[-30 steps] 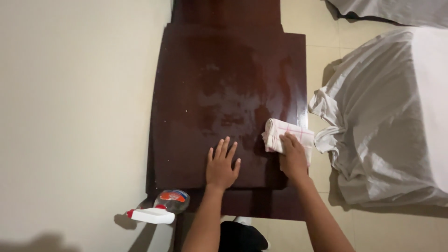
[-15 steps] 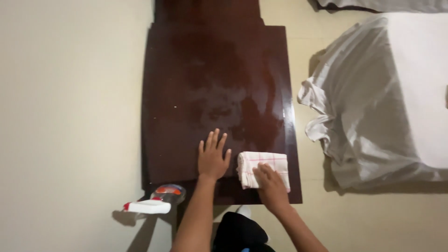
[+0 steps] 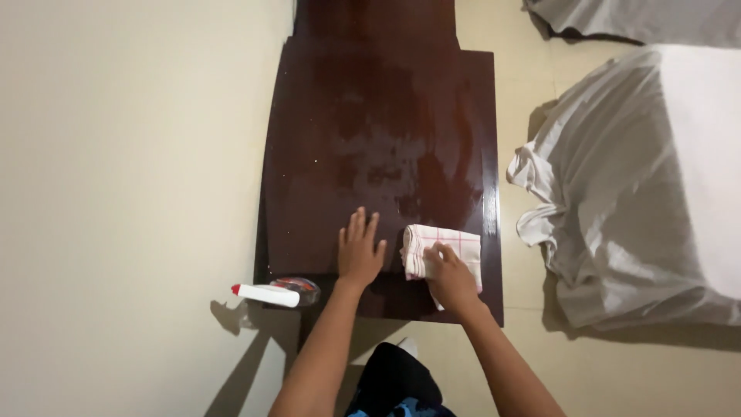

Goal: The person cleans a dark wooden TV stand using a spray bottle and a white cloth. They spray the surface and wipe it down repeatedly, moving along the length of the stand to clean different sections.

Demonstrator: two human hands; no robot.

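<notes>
The left hand (image 3: 360, 255) lies flat, palm down, on the dark glossy tabletop (image 3: 370, 116), fingers (image 3: 356, 225) spread. Just beside it, the right hand (image 3: 449, 276) presses on a folded white cloth with red lines (image 3: 444, 245). A spray bottle (image 3: 272, 293) lies at the tabletop's near left corner. A grey sheet (image 3: 617, 193) drapes over the bed to the right.

Dim, warm indoor light — soft overall focus. Glare streaks the glossy dark tabletop (image 3: 386, 139); the spray bottle (image 3: 270, 293) throws a shadow toward the near left — edges bow slightly.
</notes>
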